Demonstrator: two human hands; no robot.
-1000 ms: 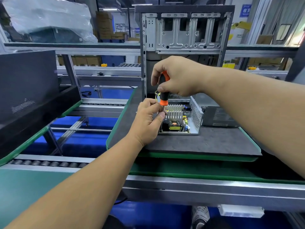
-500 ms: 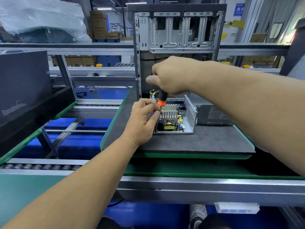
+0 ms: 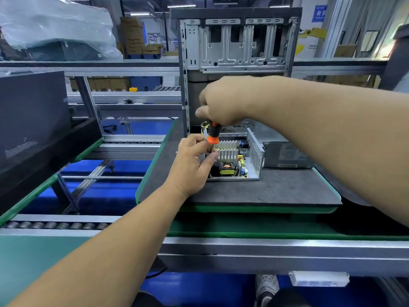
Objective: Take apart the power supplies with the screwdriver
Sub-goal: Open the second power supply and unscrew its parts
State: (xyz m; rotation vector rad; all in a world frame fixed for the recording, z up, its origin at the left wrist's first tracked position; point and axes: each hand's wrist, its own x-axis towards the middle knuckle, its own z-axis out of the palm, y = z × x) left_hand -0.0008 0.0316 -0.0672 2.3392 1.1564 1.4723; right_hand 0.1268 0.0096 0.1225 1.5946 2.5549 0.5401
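An opened power supply (image 3: 239, 161) lies on a dark mat (image 3: 265, 191), its heatsink and board exposed. My right hand (image 3: 223, 103) grips the top of a black and orange screwdriver (image 3: 213, 135) held upright over the supply's left side. My left hand (image 3: 194, 161) sits at the supply's left edge, its thumb and fingers pinching the screwdriver's shaft just below the orange collar. The tip is hidden behind my left hand. A closed grey power supply (image 3: 287, 155) lies to the right.
An empty metal computer case (image 3: 236, 43) stands upright behind the supplies. The mat sits on a green tray (image 3: 152, 165) on a roller conveyor (image 3: 55, 224). A black case (image 3: 33, 120) lies at the left. Boxes and wrapped goods fill the background.
My right hand has turned on the handle and slid down, covering its orange top. My left hand stays at the shaft. The view has shifted slightly.
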